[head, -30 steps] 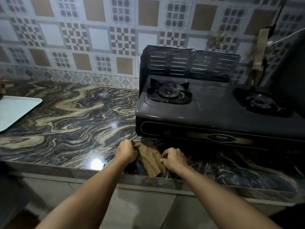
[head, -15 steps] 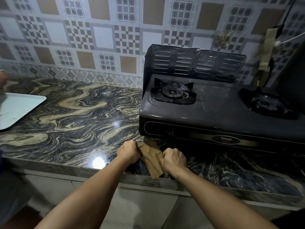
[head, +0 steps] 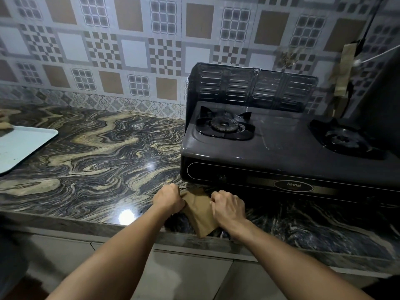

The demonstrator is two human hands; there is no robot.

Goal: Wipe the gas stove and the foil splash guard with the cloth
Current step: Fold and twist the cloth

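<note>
A brown cloth (head: pixel 200 211) lies on the counter in front of the stove's left corner. My left hand (head: pixel 168 198) grips its left edge and my right hand (head: pixel 227 206) grips its right edge. The dark two-burner gas stove (head: pixel 285 148) stands just behind them, with a left burner (head: pixel 225 125) and a right burner (head: pixel 344 139). A ribbed foil splash guard (head: pixel 251 87) stands upright along the stove's back and left side.
The marbled countertop (head: pixel 93 152) stretches to the left. A pale tray (head: pixel 19 146) lies at the far left edge. A dark panel (head: pixel 378 100) rises at the right of the stove. Patterned tiles cover the wall behind.
Both hands stay closed on the cloth at the same spot. The view has shifted slightly, so the stove sits a little further right in frame.
</note>
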